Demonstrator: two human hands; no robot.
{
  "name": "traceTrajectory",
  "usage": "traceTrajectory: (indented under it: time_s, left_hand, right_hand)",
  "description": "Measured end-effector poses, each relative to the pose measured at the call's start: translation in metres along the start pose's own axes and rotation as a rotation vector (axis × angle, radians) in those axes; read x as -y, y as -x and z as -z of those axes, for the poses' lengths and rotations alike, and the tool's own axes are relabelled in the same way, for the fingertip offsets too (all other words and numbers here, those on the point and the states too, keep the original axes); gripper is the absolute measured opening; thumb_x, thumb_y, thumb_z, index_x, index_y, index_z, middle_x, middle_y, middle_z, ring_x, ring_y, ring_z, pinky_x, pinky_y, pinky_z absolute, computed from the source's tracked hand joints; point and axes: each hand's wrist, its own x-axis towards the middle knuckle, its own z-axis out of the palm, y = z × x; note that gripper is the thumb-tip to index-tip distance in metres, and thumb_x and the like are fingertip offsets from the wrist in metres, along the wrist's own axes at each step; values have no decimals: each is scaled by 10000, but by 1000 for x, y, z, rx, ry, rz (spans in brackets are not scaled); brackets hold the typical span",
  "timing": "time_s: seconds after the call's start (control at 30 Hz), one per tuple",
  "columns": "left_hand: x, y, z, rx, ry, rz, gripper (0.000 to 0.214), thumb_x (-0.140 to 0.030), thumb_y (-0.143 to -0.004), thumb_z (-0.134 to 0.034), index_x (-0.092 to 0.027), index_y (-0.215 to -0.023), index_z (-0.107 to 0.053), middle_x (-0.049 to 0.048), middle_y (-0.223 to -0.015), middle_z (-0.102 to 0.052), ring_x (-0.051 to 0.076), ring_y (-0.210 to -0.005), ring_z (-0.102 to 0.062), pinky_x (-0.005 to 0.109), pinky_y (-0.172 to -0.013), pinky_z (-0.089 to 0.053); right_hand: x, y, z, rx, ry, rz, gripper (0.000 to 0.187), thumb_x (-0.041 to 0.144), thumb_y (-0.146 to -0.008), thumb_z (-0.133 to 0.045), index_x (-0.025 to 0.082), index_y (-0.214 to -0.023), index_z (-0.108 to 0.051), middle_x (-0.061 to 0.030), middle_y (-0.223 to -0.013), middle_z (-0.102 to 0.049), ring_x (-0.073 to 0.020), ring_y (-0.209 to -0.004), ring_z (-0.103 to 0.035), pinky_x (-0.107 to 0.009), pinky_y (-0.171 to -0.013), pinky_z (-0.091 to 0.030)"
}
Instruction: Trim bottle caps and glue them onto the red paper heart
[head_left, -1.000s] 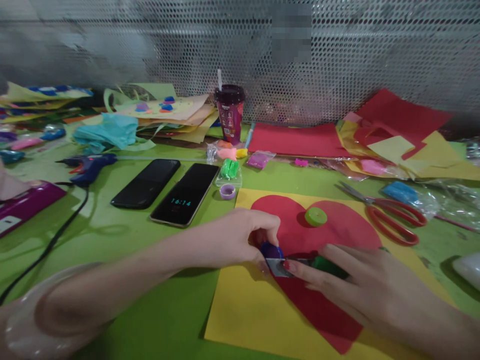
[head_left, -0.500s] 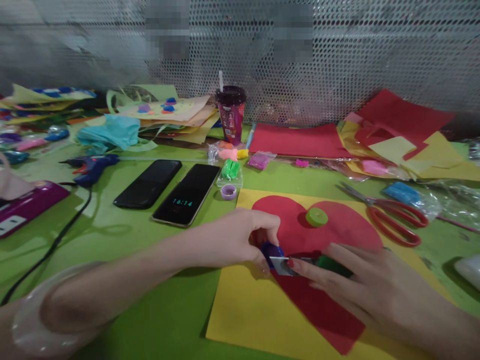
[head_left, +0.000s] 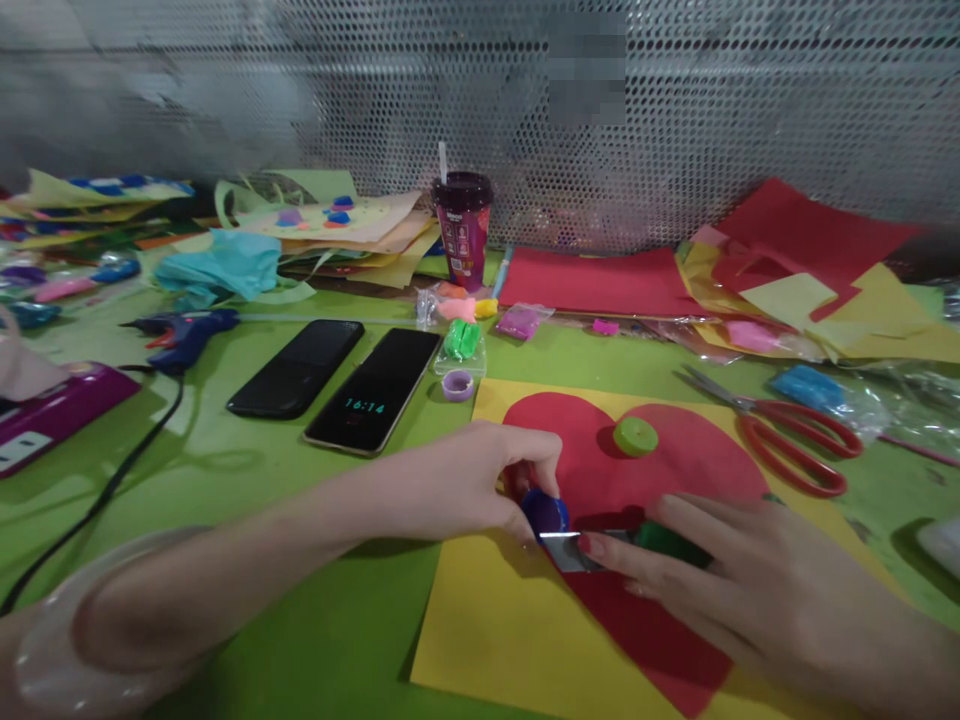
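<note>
Between thumb and fingers, my left hand pinches a small round blue bottle cap. My right hand is closed around a utility knife with a green handle, its index finger lying along the metal blade. The blade's end touches or nearly touches the near edge of the cap. Both hands are over a red paper heart that lies on a yellow sheet. A lime-green cap sits on the heart's upper part.
Red-handled scissors lie to the right of the heart. Two phones and a blue glue gun with a black cord are on the left. Behind stand a purple drink cup and red paper. A lilac cap is near the yellow sheet.
The knife blade has shifted slightly down toward me, from across the blue cap to its near edge. More of the cap's round inside now shows. My left hand has hardly moved.
</note>
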Motion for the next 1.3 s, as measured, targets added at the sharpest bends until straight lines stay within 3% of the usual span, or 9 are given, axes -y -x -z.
traceTrajectory:
  time_s: [0.17, 0.4, 0.67, 0.93, 1.3]
  left_hand:
    - [-1, 1, 2, 27, -18, 5, 233, -61, -655, -624, -203, -834, -577, -36, -762, -595, 127, -710, -571, 218, -631, -433]
    - [1, -2, 3, 39, -165, -165, 326, -18, -670, -645, -232, -905, -716, -15, -917, -668, 140, -855, -582, 224, -786, -439]
    - [3, -1, 2, 3, -172, -141, 328, -39, -669, -657, -224, -922, -753, -19, -902, -711, 136, -824, -601, 220, -748, -446]
    - [5, -1, 2, -11, -143, -112, 351, -49, -648, -647, -203, -944, -756, -7, -888, -715, 130, -770, -597, 203, -678, -449]
    - [4, -3, 1, -20, -146, -108, 383, -5, -619, -603, -179, -927, -751, -8, -857, -704, 104, -701, -579, 192, -635, -435]
  right_hand:
    - [1, 2, -1, -3, -10, -24, 428, 94, -969, -275, 244, -1314, -479, -4, -704, -501, -141, -505, -443, -273, -476, -292]
    - [2, 4, -4, 21, 30, 11, 443, 121, -984, -266, 245, -1378, -426, 1, -705, -498, -147, -494, -439, -275, -457, -298]
    - [4, 8, -6, 47, 82, 9, 471, 121, -990, -270, 262, -1427, -372, -3, -712, -481, -152, -512, -432, -285, -477, -288]
    - [4, 5, -6, 9, 66, 21, 463, 106, -977, -273, 230, -1394, -431, -17, -731, -495, -160, -518, -436, -280, -479, -276]
    - [7, 7, -7, 21, 165, 12, 522, 99, -971, -240, 242, -1466, -318, -16, -745, -506, -154, -541, -466, -276, -495, -302]
